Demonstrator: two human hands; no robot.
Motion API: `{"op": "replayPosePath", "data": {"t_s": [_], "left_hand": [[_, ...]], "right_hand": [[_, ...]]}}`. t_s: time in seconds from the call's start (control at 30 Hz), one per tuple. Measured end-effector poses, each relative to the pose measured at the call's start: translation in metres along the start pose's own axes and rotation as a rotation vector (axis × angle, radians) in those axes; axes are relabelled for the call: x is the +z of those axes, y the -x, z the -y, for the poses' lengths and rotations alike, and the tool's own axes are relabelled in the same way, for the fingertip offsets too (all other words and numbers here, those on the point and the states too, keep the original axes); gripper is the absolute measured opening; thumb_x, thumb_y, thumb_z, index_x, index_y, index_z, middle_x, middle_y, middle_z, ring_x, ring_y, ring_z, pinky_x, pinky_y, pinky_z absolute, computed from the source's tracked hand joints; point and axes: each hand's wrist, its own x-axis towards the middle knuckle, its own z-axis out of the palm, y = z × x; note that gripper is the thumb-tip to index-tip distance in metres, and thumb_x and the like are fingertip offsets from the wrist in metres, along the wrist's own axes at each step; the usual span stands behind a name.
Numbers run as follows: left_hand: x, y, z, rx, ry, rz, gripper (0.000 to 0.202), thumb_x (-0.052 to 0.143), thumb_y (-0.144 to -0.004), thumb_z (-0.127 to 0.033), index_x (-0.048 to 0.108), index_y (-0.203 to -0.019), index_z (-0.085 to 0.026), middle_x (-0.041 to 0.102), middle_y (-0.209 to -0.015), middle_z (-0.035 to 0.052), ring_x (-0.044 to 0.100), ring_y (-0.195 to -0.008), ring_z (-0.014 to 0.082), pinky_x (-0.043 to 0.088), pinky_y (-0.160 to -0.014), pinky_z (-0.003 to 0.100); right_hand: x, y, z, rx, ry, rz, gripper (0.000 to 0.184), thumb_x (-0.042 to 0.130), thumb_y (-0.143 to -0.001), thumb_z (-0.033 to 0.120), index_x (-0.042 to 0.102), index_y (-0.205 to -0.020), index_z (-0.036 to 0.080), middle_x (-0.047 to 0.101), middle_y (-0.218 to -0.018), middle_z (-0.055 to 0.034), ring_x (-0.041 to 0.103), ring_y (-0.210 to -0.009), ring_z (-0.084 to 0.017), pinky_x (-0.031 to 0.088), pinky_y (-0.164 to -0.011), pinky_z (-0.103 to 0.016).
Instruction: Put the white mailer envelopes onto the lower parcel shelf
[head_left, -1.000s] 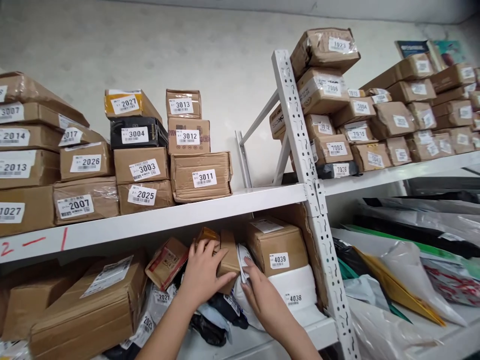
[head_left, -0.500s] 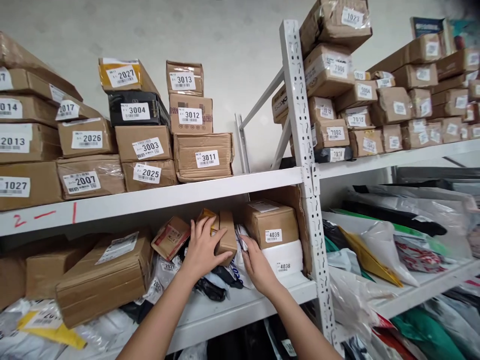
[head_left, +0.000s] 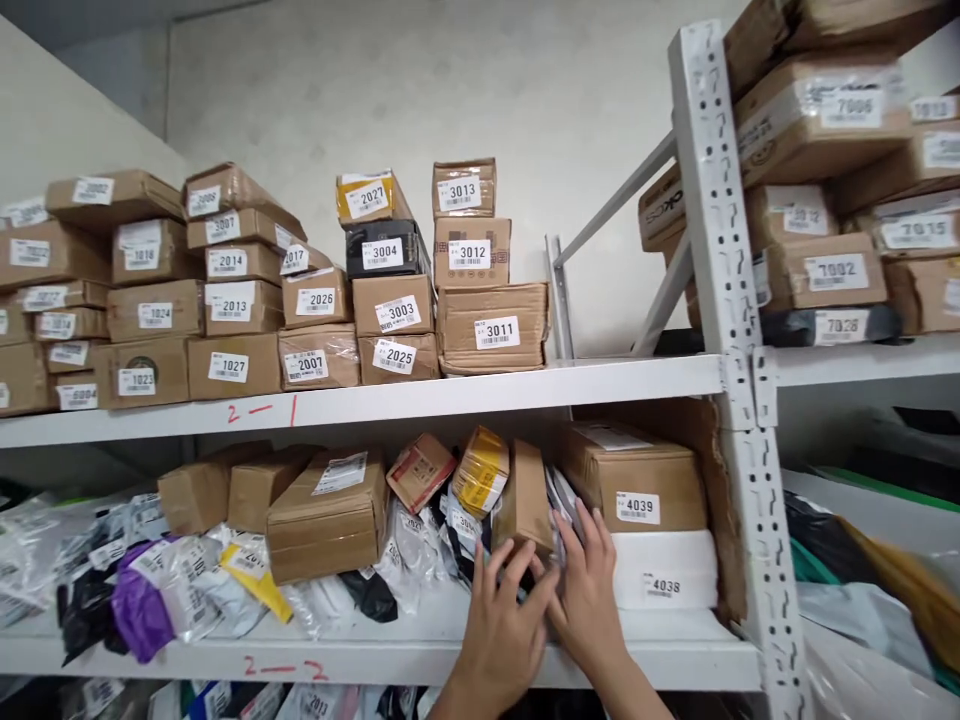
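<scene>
On the middle shelf, my left hand (head_left: 504,615) is at the lower front of a narrow upright brown box (head_left: 527,490), its fingers spread and seemingly touching it. Close beside it, my right hand (head_left: 589,585) reaches up with fingers stretched against a grey-white plastic parcel (head_left: 564,497), which stands between that box and the carton labelled 4039 (head_left: 652,470). Neither hand is visibly wrapped round anything. A yellow-wrapped box (head_left: 481,470) leans just left of the brown box. Further left sits a small tilted red-brown box (head_left: 421,472). Contact under the fingertips is partly hidden.
A white package labelled 4038 (head_left: 666,570) lies beneath the 4039 carton, near a white perforated post (head_left: 757,560). Numbered boxes, including 3011 (head_left: 491,350), line the upper shelf. A large brown carton (head_left: 330,520) and bagged parcels, one purple (head_left: 142,605), fill the left.
The view has swung left and back, showing more shelf. My left hand has come down from the yellow-wrapped and brown boxes to the brown box's lower end, close to my right hand.
</scene>
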Motion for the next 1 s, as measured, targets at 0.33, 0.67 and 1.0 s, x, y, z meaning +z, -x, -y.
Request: {"op": "replayPosePath", "data": {"t_s": [0.33, 0.67, 1.0], "left_hand": [[0.026, -0.057, 0.015, -0.197, 0.132, 0.319, 0.055, 0.061, -0.075, -0.006, 0.056, -0.124, -0.03, 0.04, -0.142, 0.0109, 0.042, -0.129, 0.0328, 0.053, -0.099, 0.052], [0.041, -0.055, 0.001, -0.418, 0.095, 0.287, 0.047, 0.056, -0.077, 0.0, 0.06, -0.115, -0.027, 0.033, -0.148, 0.0119, 0.042, -0.132, 0.0358, 0.048, -0.106, 0.057], [0.04, -0.019, -0.017, -0.468, 0.032, 0.084, 0.038, 0.058, -0.075, -0.007, 0.058, -0.11, -0.022, 0.043, -0.136, 0.0171, 0.046, -0.126, 0.0358, 0.044, -0.106, 0.067]], "right_hand": [[-0.007, -0.013, -0.001, 0.01, -0.057, -0.058, 0.039, 0.042, -0.097, 0.028, 0.044, -0.133, 0.013, 0.057, -0.122, -0.0178, 0.054, -0.111, -0.029, 0.051, -0.087, -0.048], [-0.017, -0.007, 0.006, 0.011, -0.168, -0.081, 0.039, 0.043, -0.096, 0.028, 0.045, -0.13, 0.01, 0.05, -0.132, -0.0245, 0.048, -0.122, -0.037, 0.048, -0.091, -0.061], [-0.015, 0.044, 0.008, -0.004, -0.229, -0.057, 0.04, 0.044, -0.095, 0.034, 0.046, -0.128, 0.01, 0.052, -0.127, -0.0243, 0.051, -0.116, -0.039, 0.048, -0.087, -0.056]]}}
